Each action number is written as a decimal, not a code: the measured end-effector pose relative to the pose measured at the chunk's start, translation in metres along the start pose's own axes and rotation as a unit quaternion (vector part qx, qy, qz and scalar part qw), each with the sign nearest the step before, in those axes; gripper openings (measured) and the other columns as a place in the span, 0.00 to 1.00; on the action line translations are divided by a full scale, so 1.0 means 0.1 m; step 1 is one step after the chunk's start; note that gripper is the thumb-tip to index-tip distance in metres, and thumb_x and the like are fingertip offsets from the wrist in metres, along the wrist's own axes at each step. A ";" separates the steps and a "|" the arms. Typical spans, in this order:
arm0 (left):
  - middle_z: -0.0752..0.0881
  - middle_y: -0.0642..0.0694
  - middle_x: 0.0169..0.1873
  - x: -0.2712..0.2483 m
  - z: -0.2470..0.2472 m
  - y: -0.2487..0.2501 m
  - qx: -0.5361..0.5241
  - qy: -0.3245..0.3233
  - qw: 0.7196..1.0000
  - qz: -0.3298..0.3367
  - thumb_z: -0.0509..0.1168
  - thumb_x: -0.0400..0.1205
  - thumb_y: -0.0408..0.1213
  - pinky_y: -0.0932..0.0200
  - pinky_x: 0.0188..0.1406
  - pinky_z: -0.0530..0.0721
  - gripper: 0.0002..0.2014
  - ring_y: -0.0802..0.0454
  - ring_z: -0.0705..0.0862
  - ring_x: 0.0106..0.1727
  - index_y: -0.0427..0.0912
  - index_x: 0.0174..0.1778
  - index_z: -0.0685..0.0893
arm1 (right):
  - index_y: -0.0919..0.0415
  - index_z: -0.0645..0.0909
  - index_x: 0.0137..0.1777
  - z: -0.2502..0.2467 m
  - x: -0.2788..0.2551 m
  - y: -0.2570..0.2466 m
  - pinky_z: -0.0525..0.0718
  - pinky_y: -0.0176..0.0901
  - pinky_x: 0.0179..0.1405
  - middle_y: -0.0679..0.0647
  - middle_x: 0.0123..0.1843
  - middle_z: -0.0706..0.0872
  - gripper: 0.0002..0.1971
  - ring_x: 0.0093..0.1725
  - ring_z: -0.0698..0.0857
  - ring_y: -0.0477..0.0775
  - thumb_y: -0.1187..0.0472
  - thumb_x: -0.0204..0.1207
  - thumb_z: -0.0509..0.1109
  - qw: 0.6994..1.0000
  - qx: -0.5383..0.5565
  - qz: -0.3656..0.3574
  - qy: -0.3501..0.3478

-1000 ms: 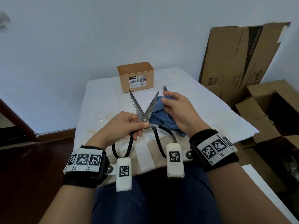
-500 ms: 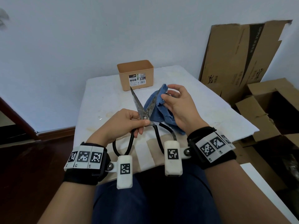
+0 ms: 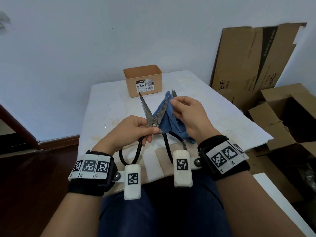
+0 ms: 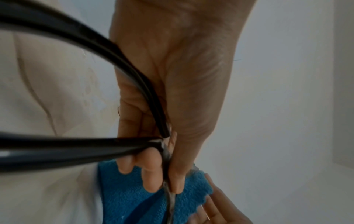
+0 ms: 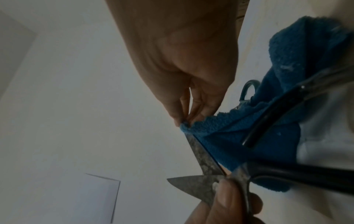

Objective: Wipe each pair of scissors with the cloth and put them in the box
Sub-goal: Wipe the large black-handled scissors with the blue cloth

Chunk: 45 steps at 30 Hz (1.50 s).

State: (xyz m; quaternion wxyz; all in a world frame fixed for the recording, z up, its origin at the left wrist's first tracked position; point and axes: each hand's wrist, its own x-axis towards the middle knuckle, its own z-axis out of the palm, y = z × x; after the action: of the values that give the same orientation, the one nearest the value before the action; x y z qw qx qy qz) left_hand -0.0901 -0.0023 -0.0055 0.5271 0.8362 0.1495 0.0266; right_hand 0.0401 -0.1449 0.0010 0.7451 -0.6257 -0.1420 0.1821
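Note:
Large scissors with rusty blades and black handle loops are held above the white table, blades spread in a V. My left hand pinches them at the pivot. My right hand pinches a blue cloth around the right blade near its tip. The left wrist view shows my left hand on the pivot, the handles and the cloth. In the right wrist view my right hand nips the cloth over the blade. The tan box stands at the table's far side.
A second pair of scissors lies on the table behind the cloth, only its tip showing; its handle loop appears in the right wrist view. Cardboard boxes stand on the floor to the right. A wall is behind the table.
My right hand slid the cloth up the right blade from its middle to near the tip. My left hand kept its hold at the pivot.

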 end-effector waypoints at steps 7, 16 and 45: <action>0.88 0.35 0.30 -0.01 0.01 0.02 0.001 -0.007 1.000 0.014 0.75 0.80 0.45 0.50 0.46 0.81 0.16 0.49 0.80 0.28 0.33 0.36 0.86 | 0.64 0.77 0.58 0.07 -0.01 0.05 0.85 0.31 0.40 0.53 0.46 0.85 0.14 0.41 0.86 0.45 0.69 0.76 0.75 1.000 0.008 -0.004 -0.027; 0.87 0.40 0.29 -0.02 0.02 0.05 0.005 -0.021 0.999 0.024 0.75 0.80 0.43 0.53 0.43 0.81 0.14 0.50 0.79 0.28 0.35 0.35 0.86 | 0.58 0.81 0.43 0.02 0.02 0.02 0.81 0.33 0.33 0.50 0.35 0.86 0.07 0.28 0.81 0.41 0.61 0.74 0.78 0.993 -0.115 -0.022 0.006; 0.84 0.39 0.24 -0.01 0.04 0.01 0.003 -0.029 0.999 0.014 0.75 0.79 0.46 0.54 0.43 0.79 0.17 0.49 0.79 0.27 0.41 0.28 0.85 | 0.66 0.80 0.40 -0.05 0.10 0.12 0.74 0.36 0.29 0.53 0.29 0.75 0.14 0.26 0.72 0.44 0.57 0.84 0.67 0.994 -0.110 -0.026 -0.005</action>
State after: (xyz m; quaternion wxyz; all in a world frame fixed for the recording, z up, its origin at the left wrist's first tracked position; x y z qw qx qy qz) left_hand -0.0904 -0.0068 -0.0060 0.5280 0.8403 0.1226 0.0089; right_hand 0.0501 -0.1435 -0.0114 0.6755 -0.6991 -0.1813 0.1487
